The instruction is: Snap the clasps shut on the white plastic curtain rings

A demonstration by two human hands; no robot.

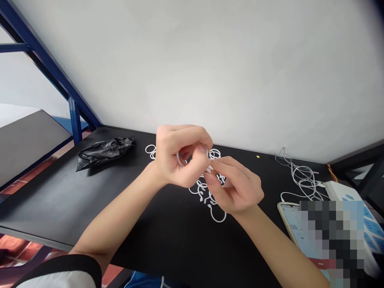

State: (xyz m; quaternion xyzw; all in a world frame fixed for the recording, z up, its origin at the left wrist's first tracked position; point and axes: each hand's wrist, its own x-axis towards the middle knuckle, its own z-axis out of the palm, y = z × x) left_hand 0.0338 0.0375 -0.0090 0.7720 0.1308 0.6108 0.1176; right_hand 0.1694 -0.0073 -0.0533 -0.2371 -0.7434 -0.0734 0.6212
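Observation:
Above the middle of the table, my left hand (183, 156) is curled with thumb and forefinger pinched on a white cord loop (180, 159). My right hand (237, 184) touches it from the right, its thumb and forefinger closed on a small white piece (209, 169), seemingly the tied end of the same loop. My fingers hide most of this cord. Beneath and behind both hands lie several more white cord loops (218, 221) with knotted-looking ends. Another white loop (150, 149) shows left of my left hand.
A crumpled black plastic bag (105, 152) lies on the black table (168, 240) at left. On the right are a phone (289, 220), partly pixelated, a white power strip (342, 190) and tangled white cables (303, 180). A white wall (225, 72) rises behind; a blue metal frame (54, 68) stands left.

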